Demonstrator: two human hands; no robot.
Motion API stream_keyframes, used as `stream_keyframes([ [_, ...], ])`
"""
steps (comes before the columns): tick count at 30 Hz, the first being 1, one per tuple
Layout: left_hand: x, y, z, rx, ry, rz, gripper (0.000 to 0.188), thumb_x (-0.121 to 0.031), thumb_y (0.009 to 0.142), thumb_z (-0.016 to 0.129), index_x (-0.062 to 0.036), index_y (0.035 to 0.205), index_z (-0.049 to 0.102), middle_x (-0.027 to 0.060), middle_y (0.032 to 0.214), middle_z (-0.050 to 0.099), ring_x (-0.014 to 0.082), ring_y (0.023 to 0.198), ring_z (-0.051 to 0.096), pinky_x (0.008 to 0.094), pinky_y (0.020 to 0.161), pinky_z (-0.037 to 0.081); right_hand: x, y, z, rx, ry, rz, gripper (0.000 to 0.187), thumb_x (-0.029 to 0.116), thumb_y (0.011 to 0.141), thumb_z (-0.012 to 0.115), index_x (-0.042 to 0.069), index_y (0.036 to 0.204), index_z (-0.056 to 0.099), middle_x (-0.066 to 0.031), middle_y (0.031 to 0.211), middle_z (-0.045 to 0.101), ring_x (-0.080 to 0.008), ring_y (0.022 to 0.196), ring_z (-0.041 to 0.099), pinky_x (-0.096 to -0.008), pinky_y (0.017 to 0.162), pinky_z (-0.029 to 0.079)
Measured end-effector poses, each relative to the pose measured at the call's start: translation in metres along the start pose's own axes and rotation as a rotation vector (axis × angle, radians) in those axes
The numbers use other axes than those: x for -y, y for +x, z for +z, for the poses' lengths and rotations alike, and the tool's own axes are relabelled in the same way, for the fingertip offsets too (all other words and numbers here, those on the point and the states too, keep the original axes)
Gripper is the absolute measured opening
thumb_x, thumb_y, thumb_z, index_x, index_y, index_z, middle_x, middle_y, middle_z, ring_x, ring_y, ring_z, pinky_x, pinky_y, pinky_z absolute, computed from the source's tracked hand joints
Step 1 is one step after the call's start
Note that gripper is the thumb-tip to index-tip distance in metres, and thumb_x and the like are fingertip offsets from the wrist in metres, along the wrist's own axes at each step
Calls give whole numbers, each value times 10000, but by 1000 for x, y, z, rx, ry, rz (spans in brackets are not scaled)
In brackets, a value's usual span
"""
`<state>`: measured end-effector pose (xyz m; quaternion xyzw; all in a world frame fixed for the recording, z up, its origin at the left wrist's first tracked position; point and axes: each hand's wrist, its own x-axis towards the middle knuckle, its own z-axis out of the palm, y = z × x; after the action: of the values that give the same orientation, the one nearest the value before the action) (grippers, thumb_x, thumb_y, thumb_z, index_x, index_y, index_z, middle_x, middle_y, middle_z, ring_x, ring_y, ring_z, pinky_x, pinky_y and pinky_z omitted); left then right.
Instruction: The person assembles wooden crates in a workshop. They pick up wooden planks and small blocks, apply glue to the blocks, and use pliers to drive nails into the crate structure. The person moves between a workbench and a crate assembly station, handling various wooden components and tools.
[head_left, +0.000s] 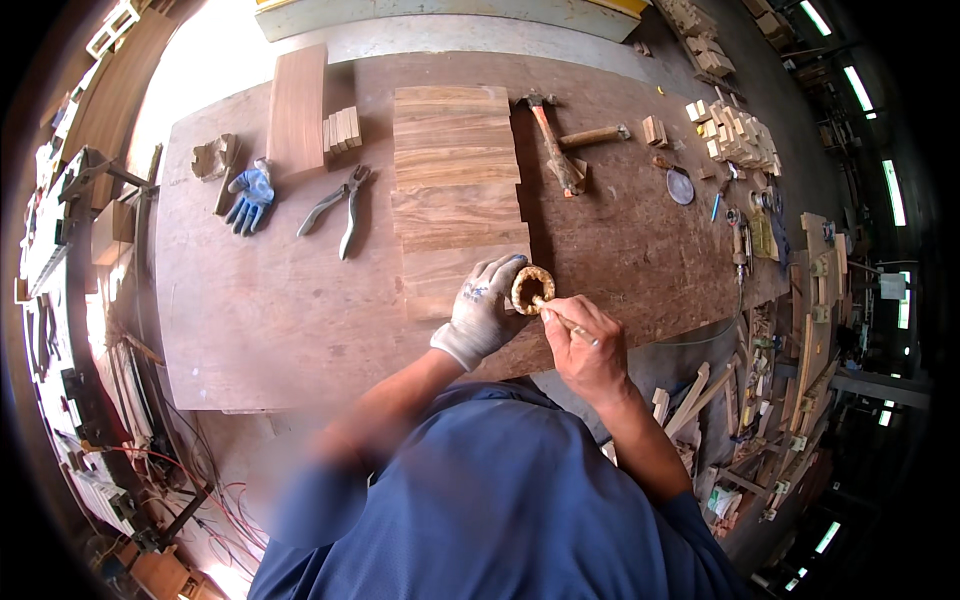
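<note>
In a white work glove, my left hand grips a small round pot with a thick yellowish crusted rim and a dark inside. My bare right hand pinches a thin light stick-like handle, whose far end dips into the pot's mouth. Whether that end has bristles is hidden. Just beyond my left hand, several wooden boards with streaky brown grain lie edge to edge on the worktable. Their right edges are slightly uneven.
Left of the boards lie pliers, a blue glove, a plank and small wood blocks. To the right are an orange-handled hammer, a wooden-handled tool, a block pile and an air tool with a hose.
</note>
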<state>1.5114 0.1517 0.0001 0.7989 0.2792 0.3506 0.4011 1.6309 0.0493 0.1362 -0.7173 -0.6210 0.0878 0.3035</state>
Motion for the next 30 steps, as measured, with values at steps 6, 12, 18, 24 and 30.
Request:
stream_keyframes([
  [6,2,2,-2,-15,47,-3,700,-174,701,893,-46,1325,603,171,1275,669,382,1160,630,467,984,530,11,9,-15,-84,4,-10,57,99,968,674,64,1011,660,-128,859,689,-351,754,696,-438,657,550],
  [12,-1,2,-5,-24,36,26,692,-169,697,890,-49,1316,606,167,1265,675,389,1152,632,470,985,528,6,7,-3,-3,-14,-8,62,109,970,673,58,1002,664,-128,869,687,-348,765,699,-434,659,547],
  [18,3,1,-5,-44,49,38,693,-176,697,893,-37,1312,606,170,1265,676,389,1153,635,468,997,526,4,8,-3,8,-78,-46,82,116,989,667,41,1021,678,-135,883,706,-338,773,706,-422,666,546],
  [24,2,-1,-7,-38,55,18,689,-185,704,897,-28,1309,606,176,1261,677,392,1142,641,470,994,526,4,8,1,-79,97,5,68,87,984,662,29,1019,666,-145,894,706,-356,798,710,-436,677,553],
  [30,5,-1,-4,7,52,-3,700,-215,715,903,-22,1316,601,193,1260,673,406,1129,639,480,971,527,-7,0,9,-61,77,10,70,104,993,661,35,1001,673,-139,884,703,-337,781,704,-419,671,547],
])
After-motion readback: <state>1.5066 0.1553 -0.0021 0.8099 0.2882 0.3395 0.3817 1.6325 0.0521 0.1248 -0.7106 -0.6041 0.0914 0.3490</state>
